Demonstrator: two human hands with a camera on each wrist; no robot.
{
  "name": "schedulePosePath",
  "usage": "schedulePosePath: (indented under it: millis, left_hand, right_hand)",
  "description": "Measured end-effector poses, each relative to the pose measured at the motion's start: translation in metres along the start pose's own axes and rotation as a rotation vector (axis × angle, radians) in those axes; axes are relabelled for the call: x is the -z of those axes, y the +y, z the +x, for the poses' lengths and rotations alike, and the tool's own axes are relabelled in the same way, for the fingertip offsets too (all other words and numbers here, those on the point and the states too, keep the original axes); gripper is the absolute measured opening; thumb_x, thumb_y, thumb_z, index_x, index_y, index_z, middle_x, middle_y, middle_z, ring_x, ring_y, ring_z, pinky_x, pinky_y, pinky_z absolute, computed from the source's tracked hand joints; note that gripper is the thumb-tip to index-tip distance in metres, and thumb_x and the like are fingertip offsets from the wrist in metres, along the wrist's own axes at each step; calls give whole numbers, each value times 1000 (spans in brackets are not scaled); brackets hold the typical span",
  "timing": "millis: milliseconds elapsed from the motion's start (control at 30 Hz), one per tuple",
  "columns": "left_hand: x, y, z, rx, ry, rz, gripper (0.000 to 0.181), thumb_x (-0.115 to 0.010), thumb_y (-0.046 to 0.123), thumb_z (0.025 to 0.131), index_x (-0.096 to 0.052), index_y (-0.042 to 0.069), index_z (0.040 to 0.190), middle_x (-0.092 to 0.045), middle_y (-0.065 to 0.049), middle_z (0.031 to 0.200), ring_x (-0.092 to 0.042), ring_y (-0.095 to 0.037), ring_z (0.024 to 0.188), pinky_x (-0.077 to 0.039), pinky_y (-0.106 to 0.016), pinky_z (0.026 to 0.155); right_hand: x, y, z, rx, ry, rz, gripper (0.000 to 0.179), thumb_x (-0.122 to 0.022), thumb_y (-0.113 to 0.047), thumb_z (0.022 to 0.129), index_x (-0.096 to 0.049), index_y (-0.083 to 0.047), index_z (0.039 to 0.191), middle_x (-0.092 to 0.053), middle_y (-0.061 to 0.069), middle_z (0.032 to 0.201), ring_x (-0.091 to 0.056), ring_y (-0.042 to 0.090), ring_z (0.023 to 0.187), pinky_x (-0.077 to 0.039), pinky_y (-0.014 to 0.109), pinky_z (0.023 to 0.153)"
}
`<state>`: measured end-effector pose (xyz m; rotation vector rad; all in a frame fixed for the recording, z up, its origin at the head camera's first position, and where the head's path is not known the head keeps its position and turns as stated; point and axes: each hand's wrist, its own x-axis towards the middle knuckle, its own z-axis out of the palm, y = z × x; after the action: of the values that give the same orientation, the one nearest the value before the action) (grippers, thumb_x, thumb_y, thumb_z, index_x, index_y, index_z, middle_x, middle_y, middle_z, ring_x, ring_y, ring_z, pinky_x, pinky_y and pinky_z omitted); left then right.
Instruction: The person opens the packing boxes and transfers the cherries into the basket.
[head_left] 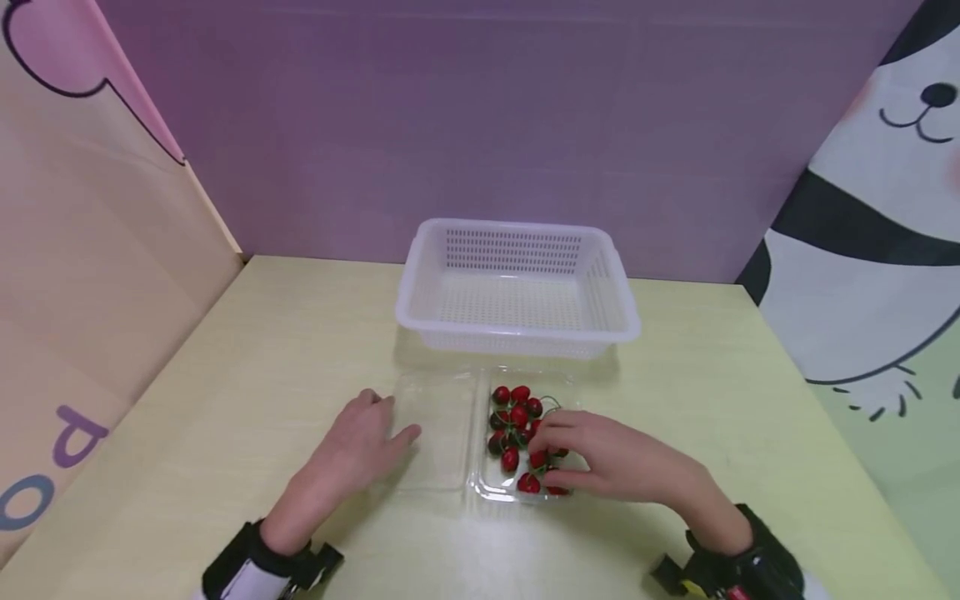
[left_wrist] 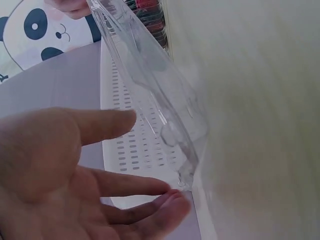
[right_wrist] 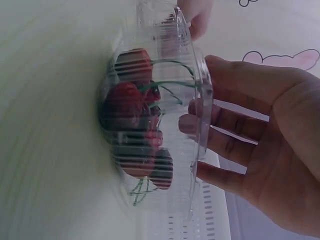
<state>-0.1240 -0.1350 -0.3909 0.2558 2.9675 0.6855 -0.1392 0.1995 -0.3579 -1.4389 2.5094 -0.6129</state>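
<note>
Smooth tabletop [head_left: 315,333], glossy cherries [head_left: 518,416], clear clamshell [head_left: 491,483]

Cherries [head_left: 519,416] are red, stems [right_wrist: 170,83] green, the basket [head_left: 517,332] white, wall [head_left: 487,117] purple, panda print [head_left: 870,217] black and white.

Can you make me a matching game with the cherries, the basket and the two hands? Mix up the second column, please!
Things:
1. cherries
2. plastic basket
3. left hand
4. right hand

Places and looks:
A. by the clear lid
B. over the clear tray
C. shiny and red
D. pale, with many little holes

Right pairs: 1-C, 2-D, 3-A, 4-B
</note>
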Motion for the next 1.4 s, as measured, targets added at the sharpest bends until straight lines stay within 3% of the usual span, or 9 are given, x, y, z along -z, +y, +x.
schedulePosePath:
  millis: [133, 300, 400, 600, 933, 1167, 1400]
  left_hand:
    - [-1, 2, 0, -56, 131, -53, 54, -69, 30, 99, -60, -10, 134, -59, -25, 123, -59, -39, 110, -51, -52, 93]
    - [-3, 10, -1, -174, 276, -104, 39, -76, 21, 94, -68, -3, 124, -63, -19, 117, -62, -35, 104, -54, -49, 87]
    - [-6, 18, 1, -249, 312, -126, 32, -78, 16, 92, -70, -2, 118, -63, -17, 113, -62, -34, 102, -54, -47, 86]
    - [-13, 35, 5, -355, 308, -155, 29, -80, 13, 89, -71, 2, 113, -60, -10, 110, -60, -30, 102, -54, -44, 86]
    - [-18, 54, 14, -547, 314, -87, 30, -81, 18, 88, -72, 4, 113, -62, -8, 110, -59, -25, 98, -53, -39, 82]
    - [-17, 61, 16, -561, 285, -86, 33, -82, 20, 88, -71, 5, 116, -62, -8, 112, -59, -24, 101, -53, -38, 84]
    - [-16, 65, 18, -569, 286, -77, 33, -80, 21, 89, -71, 8, 118, -64, -8, 114, -60, -24, 104, -53, -40, 88]
  right_hand:
    - [-4, 0, 3, 69, -5, -20, 15, -76, -17, 94, -73, -14, 109, -65, -8, 108, -59, 7, 101, -53, 29, 90]
    - [-9, 1, 5, 95, -21, -24, 16, -76, -15, 94, -75, -15, 110, -68, -8, 107, -62, 6, 100, -53, 27, 89]
    - [-12, 2, 6, 87, -29, -40, 16, -77, -16, 94, -75, -16, 109, -68, -10, 105, -62, 6, 98, -54, 26, 88]
    - [-16, 4, 6, 83, -18, -69, 13, -79, -17, 92, -76, -17, 104, -68, -13, 101, -62, 4, 95, -53, 24, 86]
    - [-15, 3, 7, 34, -10, -51, 13, -78, -10, 91, -77, -18, 101, -70, -14, 96, -61, -1, 87, -54, 22, 79]
    - [-14, 4, 7, 6, 45, 13, 13, -80, -10, 90, -77, -17, 100, -70, -14, 96, -62, -3, 85, -56, 22, 76]
    - [-9, 4, 6, 37, 119, 56, 14, -79, -10, 91, -74, -18, 101, -71, -13, 94, -62, -2, 83, -57, 26, 73]
